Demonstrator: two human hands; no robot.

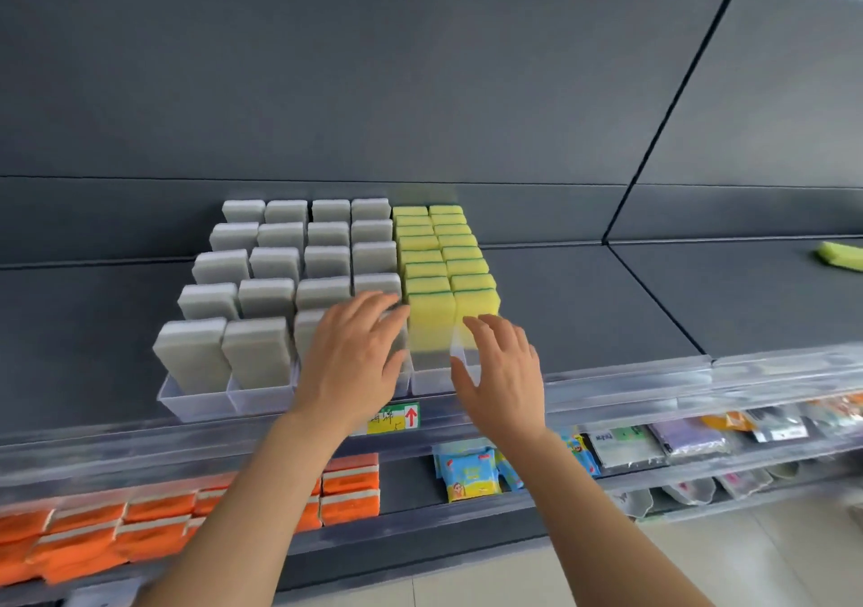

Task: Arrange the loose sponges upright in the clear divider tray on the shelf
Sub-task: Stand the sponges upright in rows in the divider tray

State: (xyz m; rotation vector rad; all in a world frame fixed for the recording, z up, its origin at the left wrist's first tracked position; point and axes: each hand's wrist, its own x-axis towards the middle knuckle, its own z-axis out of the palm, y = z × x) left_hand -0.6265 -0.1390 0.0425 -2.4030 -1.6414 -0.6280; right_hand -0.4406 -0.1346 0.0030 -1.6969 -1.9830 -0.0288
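Both bare arms are reaching forward and up from the bottom edge of the view, side by side. The left forearm [243,503] is angling in from the lower left with the wrist lying straight. The left hand [355,359] is showing its back, its fingers [373,307] spreading wide and bending only lightly, tips pointing up and to the right. The right forearm [602,522] is coming in from the lower right. The right hand [504,377] is hovering just beside the left, apart from it, also showing its back, its fingers fanning out in a gentle curve and its thumb [462,377] sticking out toward the left hand. Both hands are lying relaxed and unclenched.
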